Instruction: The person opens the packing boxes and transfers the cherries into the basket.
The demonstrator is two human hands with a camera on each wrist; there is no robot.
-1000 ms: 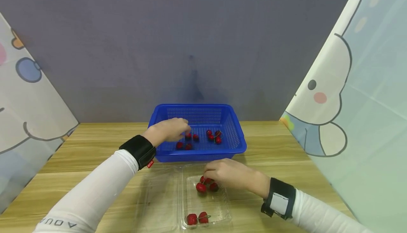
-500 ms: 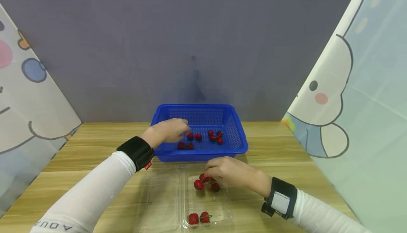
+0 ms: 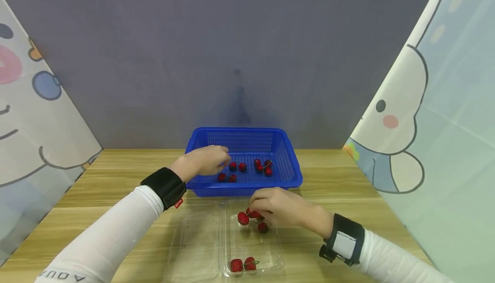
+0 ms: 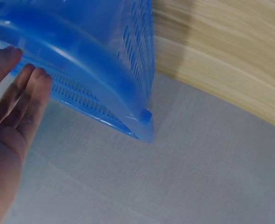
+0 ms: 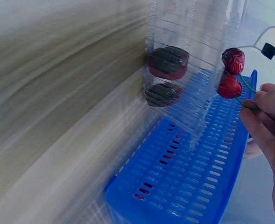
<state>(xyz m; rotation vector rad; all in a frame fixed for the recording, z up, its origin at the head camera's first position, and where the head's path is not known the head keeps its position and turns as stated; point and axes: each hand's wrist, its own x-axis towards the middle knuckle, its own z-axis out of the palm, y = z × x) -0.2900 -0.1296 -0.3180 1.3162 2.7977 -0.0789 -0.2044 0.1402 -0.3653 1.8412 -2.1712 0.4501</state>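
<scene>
In the right wrist view, my right hand [image 5: 270, 121] pinches the green stems of two red cherries [image 5: 229, 86]. The head view has the same right hand [image 3: 282, 208] over the far end of a clear plastic clamshell box [image 3: 253, 248], where its fingers partly cover the cherries. Another cherry [image 3: 263, 227] lies in the box below them, and a pair [image 3: 236, 265] sits at the near end. My left hand [image 3: 205, 160] hovers over the left side of a blue basket [image 3: 243, 185], holding nothing. Its fingers [image 4: 37, 88] are nearly straight beside the basket's rim in the left wrist view.
Several cherries [image 3: 242, 167] lie on the basket floor. The box's lid [image 3: 197, 244] is folded out flat to the left on the wooden table [image 3: 332, 188]. A grey wall [image 3: 247, 59] rises behind the basket, with patterned sheets [image 3: 444, 145] at both sides.
My right hand has risen slightly, and the pinched cherries have come up from the box floor with it. My left hand has stayed almost where it was over the basket.
</scene>
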